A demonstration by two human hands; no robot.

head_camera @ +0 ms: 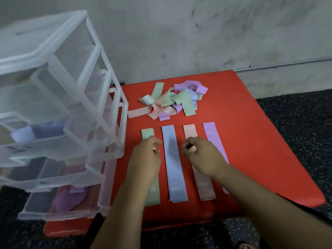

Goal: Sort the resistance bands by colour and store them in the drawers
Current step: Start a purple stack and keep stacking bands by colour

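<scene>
Four colour strips are laid side by side on the red table (251, 141), with both hands on them.
The green band (147, 134) is pinched by the left hand (145, 159), the peach band (189, 131) by the right hand (203, 157). The blue band (173, 168) lies between them and the purple band (213, 139) at 3 o'clock. The unsorted pile (172, 101) is seen at 12 o'clock, the drawer unit (53, 105) at 9 o'clock.

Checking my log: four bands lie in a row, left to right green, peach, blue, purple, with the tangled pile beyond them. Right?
No. The head view shows green band, blue band, peach band, purple band: blue second, peach third. The pile does lie beyond them.
</scene>
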